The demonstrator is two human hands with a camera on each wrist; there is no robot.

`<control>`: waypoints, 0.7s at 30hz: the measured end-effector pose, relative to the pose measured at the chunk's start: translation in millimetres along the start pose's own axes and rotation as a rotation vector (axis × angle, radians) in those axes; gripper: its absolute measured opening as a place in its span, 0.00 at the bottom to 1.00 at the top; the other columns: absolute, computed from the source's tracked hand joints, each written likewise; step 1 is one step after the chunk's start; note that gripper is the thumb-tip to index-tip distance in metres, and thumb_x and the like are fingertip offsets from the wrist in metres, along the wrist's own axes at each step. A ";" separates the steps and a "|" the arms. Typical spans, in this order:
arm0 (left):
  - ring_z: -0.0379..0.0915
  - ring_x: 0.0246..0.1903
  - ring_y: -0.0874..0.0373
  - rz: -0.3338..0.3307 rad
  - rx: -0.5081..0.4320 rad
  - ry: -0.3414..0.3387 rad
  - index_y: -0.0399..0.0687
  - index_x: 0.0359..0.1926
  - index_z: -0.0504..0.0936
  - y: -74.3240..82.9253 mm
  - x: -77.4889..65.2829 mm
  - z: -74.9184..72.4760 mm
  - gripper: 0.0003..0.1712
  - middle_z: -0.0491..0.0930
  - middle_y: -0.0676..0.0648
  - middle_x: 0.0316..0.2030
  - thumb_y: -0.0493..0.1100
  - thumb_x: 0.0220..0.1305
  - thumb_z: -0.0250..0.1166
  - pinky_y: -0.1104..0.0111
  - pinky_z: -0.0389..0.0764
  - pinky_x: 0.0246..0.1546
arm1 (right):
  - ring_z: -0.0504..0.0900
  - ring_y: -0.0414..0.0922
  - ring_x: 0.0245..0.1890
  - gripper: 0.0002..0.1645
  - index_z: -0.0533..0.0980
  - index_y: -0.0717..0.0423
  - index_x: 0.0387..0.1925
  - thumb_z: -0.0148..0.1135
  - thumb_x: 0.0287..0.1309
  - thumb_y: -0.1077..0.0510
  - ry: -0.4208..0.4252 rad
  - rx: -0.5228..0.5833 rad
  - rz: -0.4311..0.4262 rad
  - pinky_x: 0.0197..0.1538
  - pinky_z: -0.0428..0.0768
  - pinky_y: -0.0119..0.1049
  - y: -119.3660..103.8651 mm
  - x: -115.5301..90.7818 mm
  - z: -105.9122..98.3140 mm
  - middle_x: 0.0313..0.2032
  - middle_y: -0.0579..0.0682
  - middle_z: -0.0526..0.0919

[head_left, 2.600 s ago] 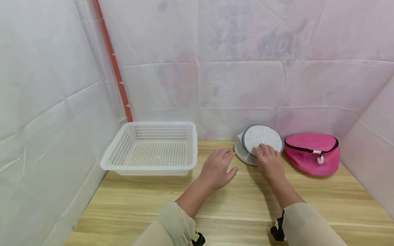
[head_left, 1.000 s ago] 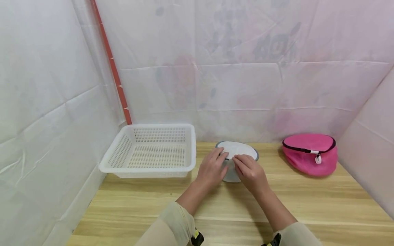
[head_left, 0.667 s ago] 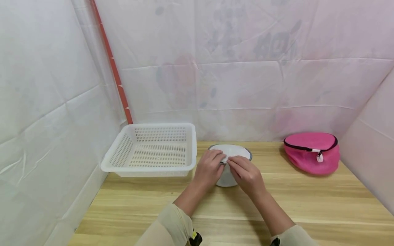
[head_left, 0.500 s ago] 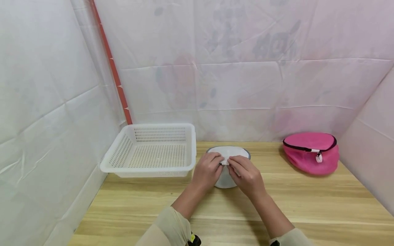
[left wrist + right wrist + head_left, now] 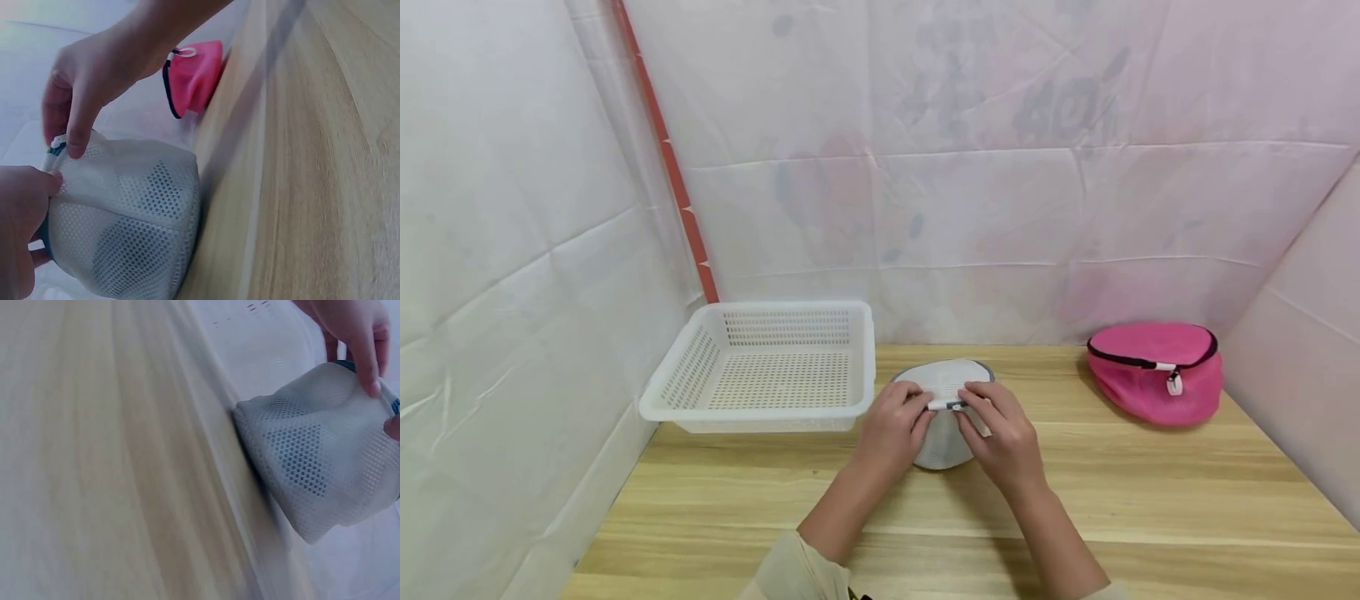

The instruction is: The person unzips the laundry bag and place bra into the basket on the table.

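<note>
While pinching the near rim of the white mesh bag from both sides, seems to be at the step of working the fastening, judging by the small white tab just beside the right fingers. Cannot tell from here how far closed. Grips the edging with left hand and right hand alike, thumbs against the near wall, other fingers curled over the lid. Holds the bag between and below the fingers, lid upward, base apparently on the table.

Probably calls next for a steady left pinch as anchor and a draw of the tab along the rim with the right fingers, without folding the soft mesh.

Angles both forearms inward from the near side of the table, with wrists low, hands nearly mirrored and fingertips near but apart across the rim. Has the white basket near, to the left of the left fingers, and the pink bag well apart, to the right of the right fingers.
</note>
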State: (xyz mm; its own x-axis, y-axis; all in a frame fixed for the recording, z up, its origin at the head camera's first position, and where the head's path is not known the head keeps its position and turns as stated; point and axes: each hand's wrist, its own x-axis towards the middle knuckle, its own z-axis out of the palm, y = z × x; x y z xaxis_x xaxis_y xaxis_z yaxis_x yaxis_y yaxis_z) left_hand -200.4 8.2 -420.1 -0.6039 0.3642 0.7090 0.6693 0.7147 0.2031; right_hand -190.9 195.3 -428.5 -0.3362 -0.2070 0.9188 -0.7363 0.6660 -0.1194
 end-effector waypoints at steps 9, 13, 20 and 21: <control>0.77 0.44 0.58 -0.042 -0.042 -0.054 0.45 0.48 0.87 0.4 -5.3 -9.6 0.14 0.80 0.51 0.43 0.44 0.63 0.69 0.68 0.79 0.49 | 0.83 0.52 0.42 0.11 0.86 0.63 0.37 0.70 0.58 0.59 -0.006 0.131 0.062 0.57 0.75 0.20 -6.7 1.4 -5.3 0.40 0.56 0.86; 0.76 0.44 0.58 -0.054 -0.046 -0.059 0.47 0.48 0.87 0.3 -6.5 -11.5 0.14 0.80 0.52 0.43 0.45 0.62 0.70 0.69 0.80 0.47 | 0.83 0.50 0.44 0.17 0.86 0.61 0.35 0.76 0.37 0.74 -0.030 0.276 0.194 0.53 0.78 0.20 -8.8 2.9 -7.7 0.40 0.56 0.87; 0.77 0.46 0.58 0.000 -0.060 -0.010 0.50 0.49 0.86 3.3 -8.0 -11.0 0.16 0.80 0.52 0.43 0.46 0.59 0.72 0.69 0.81 0.48 | 0.82 0.44 0.49 0.15 0.86 0.57 0.33 0.76 0.40 0.73 -0.080 0.331 0.358 0.55 0.77 0.22 -15.0 2.3 -7.3 0.40 0.53 0.87; 0.77 0.46 0.58 0.013 -0.065 0.003 0.50 0.49 0.86 4.0 -7.9 -10.7 0.16 0.80 0.52 0.43 0.45 0.59 0.72 0.70 0.81 0.49 | 0.82 0.44 0.49 0.15 0.86 0.56 0.33 0.76 0.41 0.73 -0.081 0.335 0.368 0.57 0.77 0.24 -16.2 2.3 -6.5 0.40 0.53 0.87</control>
State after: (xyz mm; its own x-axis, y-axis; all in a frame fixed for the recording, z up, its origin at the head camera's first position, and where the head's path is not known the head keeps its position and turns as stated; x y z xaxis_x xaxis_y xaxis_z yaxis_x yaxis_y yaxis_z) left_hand -188.4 1.8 -417.6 -0.5935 0.3713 0.7141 0.7039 0.6696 0.2369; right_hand -175.9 188.6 -422.0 -0.6433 -0.0653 0.7628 -0.7042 0.4417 -0.5560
